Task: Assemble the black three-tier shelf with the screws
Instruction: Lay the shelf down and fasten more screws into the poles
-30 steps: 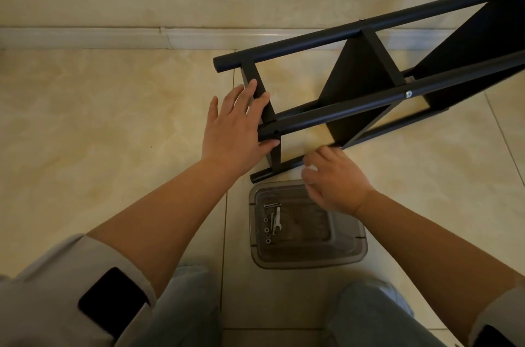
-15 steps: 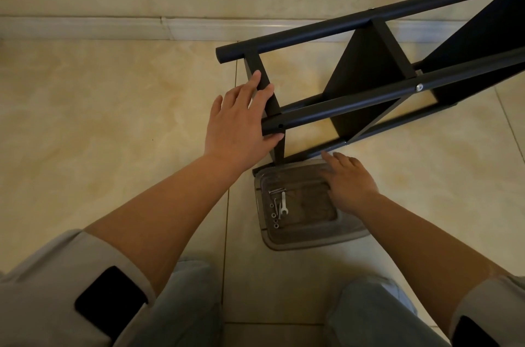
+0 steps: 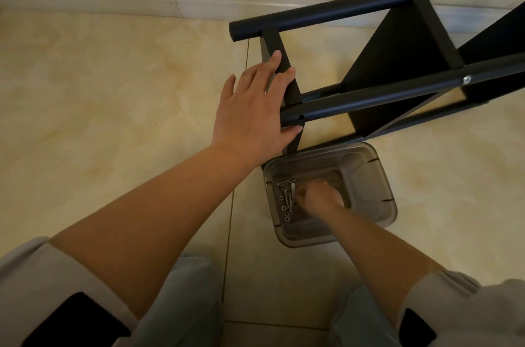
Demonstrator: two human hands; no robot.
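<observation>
Black metal three-tier shelf (image 3: 397, 68), lying sideways: left hand (image 3: 252, 113) flat against its end, fingers straight. Right hand (image 3: 318, 196) inside clear plastic tub (image 3: 380, 176), fingers curled beside loose silver screws (image 3: 287, 198); grasp indiscernible.

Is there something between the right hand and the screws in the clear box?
Nothing visible. The right hand is already inside the box, its fingers beside the screws.

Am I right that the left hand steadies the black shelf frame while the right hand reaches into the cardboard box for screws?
Not quite: the head view shows a clear plastic container, not cardboard. The left hand steadies the black shelf frame while the right hand reaches in among the screws.
</observation>
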